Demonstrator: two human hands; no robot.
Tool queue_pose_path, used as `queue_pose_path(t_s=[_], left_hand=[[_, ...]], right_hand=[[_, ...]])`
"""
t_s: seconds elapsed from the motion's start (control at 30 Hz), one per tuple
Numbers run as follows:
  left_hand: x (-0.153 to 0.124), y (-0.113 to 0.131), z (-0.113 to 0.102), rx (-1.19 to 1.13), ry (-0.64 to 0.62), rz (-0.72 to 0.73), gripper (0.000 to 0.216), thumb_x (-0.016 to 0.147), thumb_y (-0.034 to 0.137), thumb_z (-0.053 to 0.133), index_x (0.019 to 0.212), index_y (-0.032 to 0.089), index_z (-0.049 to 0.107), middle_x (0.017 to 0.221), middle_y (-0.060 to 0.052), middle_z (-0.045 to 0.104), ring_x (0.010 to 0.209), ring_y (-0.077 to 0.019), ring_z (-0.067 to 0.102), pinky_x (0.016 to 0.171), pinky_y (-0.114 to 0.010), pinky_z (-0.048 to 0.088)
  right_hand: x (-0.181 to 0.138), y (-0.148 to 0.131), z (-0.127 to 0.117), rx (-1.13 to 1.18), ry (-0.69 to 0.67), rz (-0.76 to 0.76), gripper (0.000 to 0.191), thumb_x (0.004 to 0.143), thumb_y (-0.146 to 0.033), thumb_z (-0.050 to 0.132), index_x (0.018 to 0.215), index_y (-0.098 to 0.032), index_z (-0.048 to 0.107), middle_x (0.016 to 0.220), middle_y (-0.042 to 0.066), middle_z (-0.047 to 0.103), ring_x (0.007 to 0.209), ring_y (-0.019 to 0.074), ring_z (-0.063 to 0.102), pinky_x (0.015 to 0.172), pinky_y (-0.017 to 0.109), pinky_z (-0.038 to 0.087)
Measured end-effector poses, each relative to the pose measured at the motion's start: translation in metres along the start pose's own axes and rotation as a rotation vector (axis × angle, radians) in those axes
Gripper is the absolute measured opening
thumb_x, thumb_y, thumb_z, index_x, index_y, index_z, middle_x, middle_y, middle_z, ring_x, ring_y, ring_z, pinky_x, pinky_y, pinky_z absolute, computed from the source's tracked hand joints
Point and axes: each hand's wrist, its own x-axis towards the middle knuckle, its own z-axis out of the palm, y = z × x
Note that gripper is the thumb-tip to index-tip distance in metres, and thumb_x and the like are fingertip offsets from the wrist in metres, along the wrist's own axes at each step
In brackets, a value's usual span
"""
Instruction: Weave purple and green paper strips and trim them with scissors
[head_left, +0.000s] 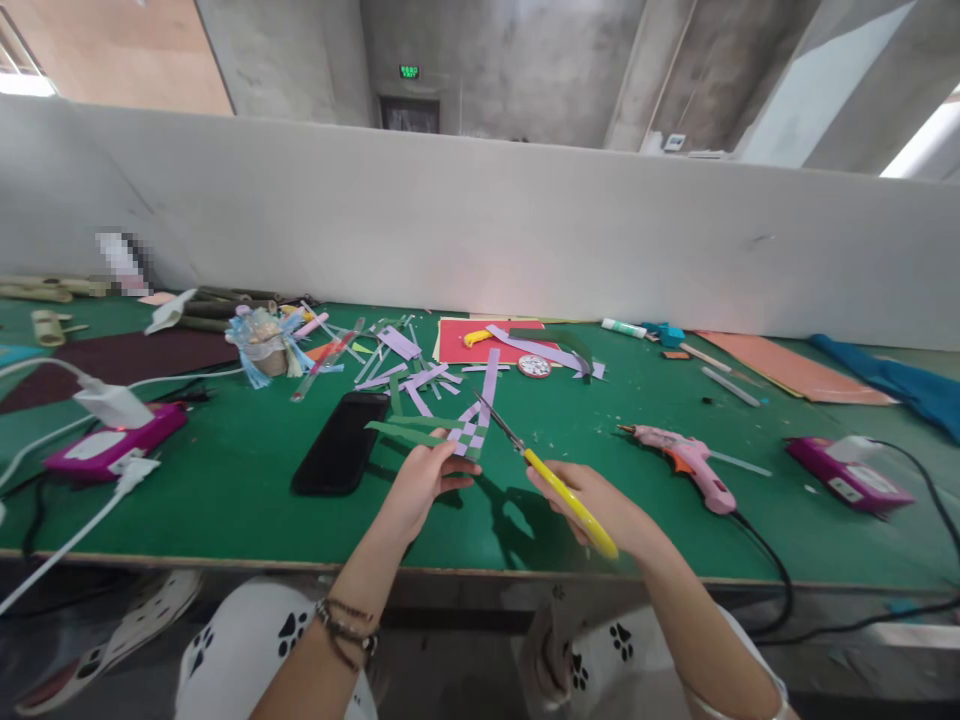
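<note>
Between the thumb and fingers of my left hand (429, 480) is a small woven piece of paper strips (466, 438), checkered in purple and green. Loose green ends stick out to its left, and a long purple strip points up and away. My right hand (592, 500) grips yellow-handled scissors (566, 495). Their metal blades point up and left, close to the purple strip; I cannot tell whether they touch it. A black phone (341, 445) lies just left of my left hand. Purple paper strips (427, 380) are scattered beyond the weave.
A pink glue gun (690, 460) lies to the right, its cord running off the table edge. Purple power strips (116, 440) sit at both sides. Behind are red paper (454, 345), a yellow cutter (476, 339), a glue stick (624, 328) and a decorated pot (270, 350).
</note>
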Motion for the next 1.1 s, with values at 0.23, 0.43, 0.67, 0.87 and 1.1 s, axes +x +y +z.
queue_pose_path(t_s=[0.23, 0.43, 0.67, 0.87, 1.1], left_hand=[[0.0, -0.002, -0.005, -0.03, -0.002, 0.088, 0.012, 0.066, 0.02, 0.062, 0.071, 0.016, 0.052, 0.063, 0.003, 0.062, 0.059, -0.0138, 0.065, 0.057, -0.025, 0.053], [0.003, 0.0, -0.007, -0.015, 0.021, 0.201, 0.025, 0.061, 0.018, 0.065, 0.085, 0.016, 0.058, 0.077, 0.001, 0.066, 0.06, -0.0118, 0.064, 0.059, -0.025, 0.053], [0.008, -0.005, -0.013, 0.101, -0.056, 0.201, 0.028, 0.06, 0.031, 0.069, 0.082, 0.014, 0.061, 0.079, -0.004, 0.07, 0.064, -0.0155, 0.065, 0.07, -0.031, 0.053], [0.009, -0.002, -0.012, 0.185, 0.0, 0.185, 0.034, 0.052, 0.043, 0.071, 0.063, 0.013, 0.061, 0.063, -0.005, 0.068, 0.054, -0.0163, 0.062, 0.071, -0.035, 0.053], [0.009, 0.005, -0.016, 0.259, 0.077, 0.229, 0.034, 0.052, 0.047, 0.07, 0.053, 0.013, 0.063, 0.06, -0.009, 0.069, 0.064, -0.0224, 0.066, 0.082, -0.039, 0.049]], right_hand=[[0.001, -0.005, 0.01, -0.028, -0.038, -0.04, 0.046, 0.079, -0.063, 0.034, 0.064, -0.02, 0.035, 0.055, -0.005, 0.037, 0.037, 0.0064, 0.036, 0.034, 0.019, 0.025], [0.001, -0.006, 0.014, -0.019, -0.025, -0.05, 0.046, 0.08, -0.063, 0.034, 0.063, -0.02, 0.031, 0.054, -0.006, 0.033, 0.038, 0.0062, 0.036, 0.036, 0.019, 0.026], [0.003, -0.001, 0.02, 0.048, -0.003, -0.101, 0.045, 0.08, -0.063, 0.034, 0.064, -0.02, 0.031, 0.054, -0.006, 0.034, 0.039, 0.0062, 0.038, 0.037, 0.019, 0.028], [0.006, -0.004, 0.022, 0.075, 0.03, -0.112, 0.043, 0.08, -0.06, 0.038, 0.061, -0.021, 0.03, 0.049, -0.008, 0.03, 0.037, 0.0058, 0.035, 0.036, 0.019, 0.028], [0.008, -0.005, 0.024, 0.176, -0.037, -0.16, 0.055, 0.072, -0.074, 0.037, 0.061, -0.02, 0.032, 0.05, -0.007, 0.035, 0.036, 0.0055, 0.038, 0.034, 0.018, 0.03]])
